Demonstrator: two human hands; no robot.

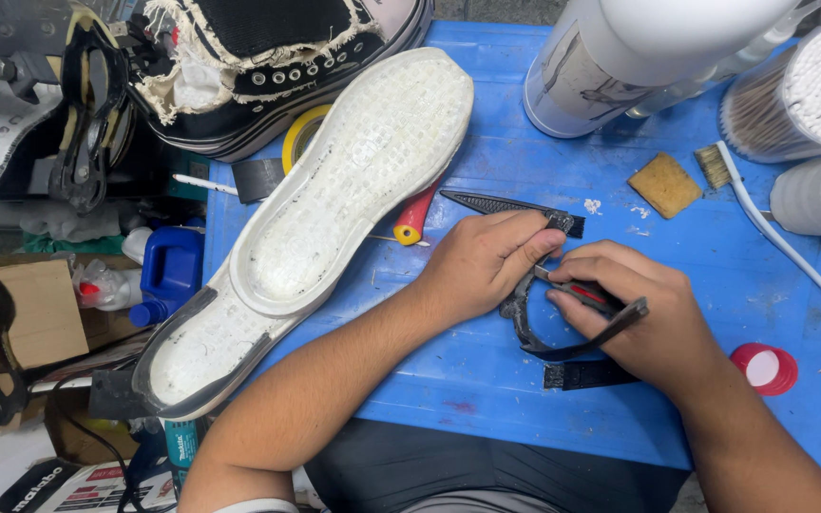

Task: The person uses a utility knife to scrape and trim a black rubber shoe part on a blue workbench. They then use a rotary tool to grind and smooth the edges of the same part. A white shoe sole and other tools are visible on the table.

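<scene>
- While both hands work over the blue table [486, 380], the left hand [486, 266] has its fingers curled close together, fingertips pressing down on a curved black rubber strip [525, 328]; thumb runs along the strip's upper edge
- right hand [648, 313] pinches a small red-handled cutter [582, 291] between thumb and forefinger; remaining fingers folded under; blade tip sits right at the left fingertips, touching the strip
- strip lies on the table between the two hands, looping out below the right thumb and ending at a flat black piece [586, 373] just beside the right palm
- pose: both forearms come in from the bottom edge, left from lower left, right from lower right; wrists low, palms facing down, knuckles up
- nearby: white shoe sole [334, 190] lies diagonally, left of the left hand, overhanging the table edge; black textured wedge [505, 206] just above the left knuckles; red-handled tool [413, 217] partly under the sole
- further off: tan sponge block [665, 184], white brush [762, 214], red-and-white cap [765, 369], white canister [610, 57], black sneaker upper [268, 57]
- hidden: cutter blade mostly covered by the fingers, exact contact point hard to make out; right fingertips under the hand not visible; canister and sneaker cut off by the top edge
</scene>
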